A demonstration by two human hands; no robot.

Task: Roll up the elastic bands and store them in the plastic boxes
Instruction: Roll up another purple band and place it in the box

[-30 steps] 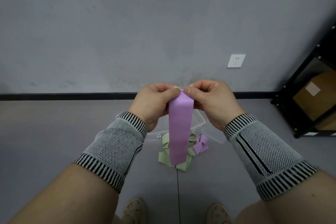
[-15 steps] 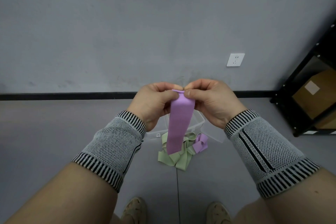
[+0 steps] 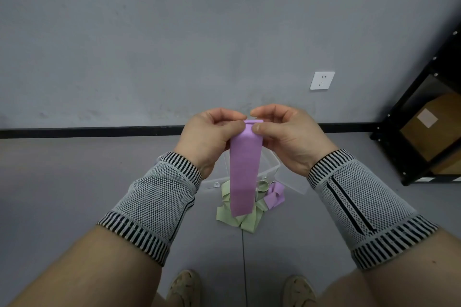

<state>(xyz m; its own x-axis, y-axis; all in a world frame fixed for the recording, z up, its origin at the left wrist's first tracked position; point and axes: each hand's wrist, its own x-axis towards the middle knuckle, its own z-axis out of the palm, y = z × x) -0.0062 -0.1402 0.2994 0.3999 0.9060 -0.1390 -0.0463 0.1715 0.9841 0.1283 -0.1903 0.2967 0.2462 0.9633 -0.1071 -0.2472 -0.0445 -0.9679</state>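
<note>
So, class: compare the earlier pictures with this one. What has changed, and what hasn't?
The purple band hangs shorter than a second ago: its free end has risen as its top winds into a small roll. The left hand and right hand still pinch that top. The floor pile and clear box are unmoved.

The hanging band is plain lilac; the bands on the floor are pale green, one lilac; the wrist sleeves are grey mesh with black-and-white striped cuffs; the wall socket is white; the shelf frame is black.
</note>
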